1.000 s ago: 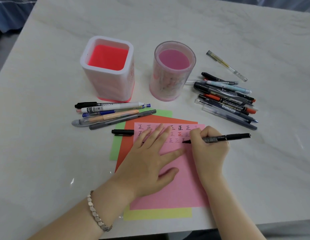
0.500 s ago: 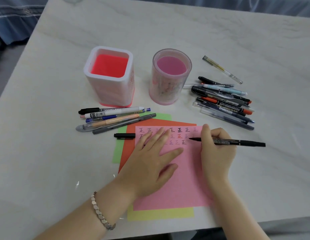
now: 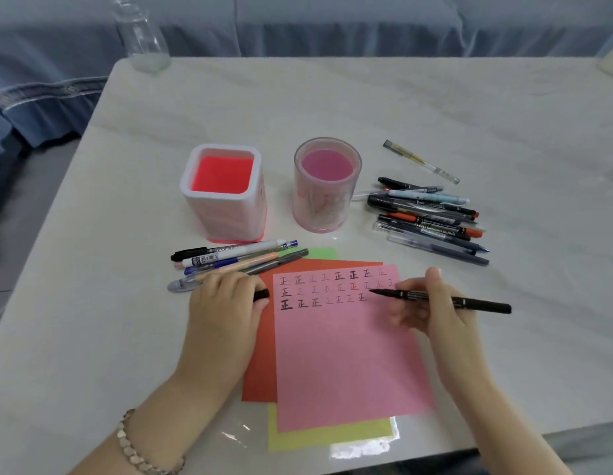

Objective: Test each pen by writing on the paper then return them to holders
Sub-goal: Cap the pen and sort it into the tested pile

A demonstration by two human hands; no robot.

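Note:
A pink sheet (image 3: 343, 358) with three rows of test characters lies on a stack of coloured papers. My right hand (image 3: 435, 310) holds a black pen (image 3: 469, 301), tip pointing left over the end of the third row. My left hand (image 3: 226, 303) rests at the sheet's left edge, fingers closed on the black pen cap (image 3: 261, 294). Behind the paper stand a square white holder (image 3: 223, 190) with a red inside and a round pink holder (image 3: 327, 186); both look empty.
Several pens (image 3: 229, 260) lie in a row left of the paper. A pile of pens (image 3: 432, 217) lies to the right of the round holder, with one clear pen (image 3: 421, 161) apart behind it. A glass bottle (image 3: 142, 36) stands at the table's far left corner.
My left hand slid left off the pink sheet and closed on the pen cap. My right hand lifted the pen's tip from the writing and drew back to the right. The view tilted up.

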